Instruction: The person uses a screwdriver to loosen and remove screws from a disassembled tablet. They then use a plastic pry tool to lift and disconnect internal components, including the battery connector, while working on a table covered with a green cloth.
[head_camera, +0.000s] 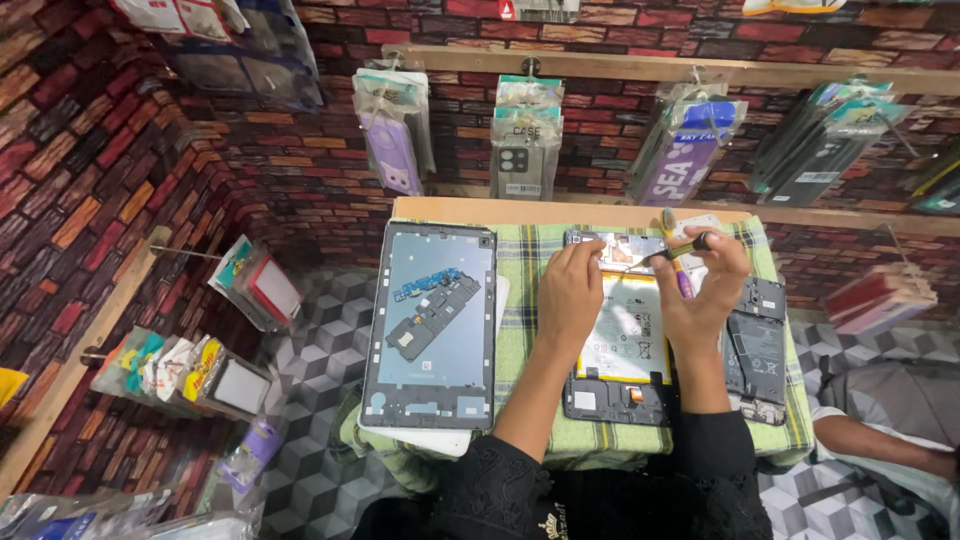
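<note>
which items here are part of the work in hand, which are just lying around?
In use:
- opened tablet
- screwdriver in right hand
- left hand steadying the tablet's top edge

Lying about:
- back panel with loose parts on it
- phone, opened
- hanging phone cases

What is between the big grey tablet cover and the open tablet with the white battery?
In the head view, only a strip of green checked cloth lies between the grey tablet cover and the open tablet.
</note>
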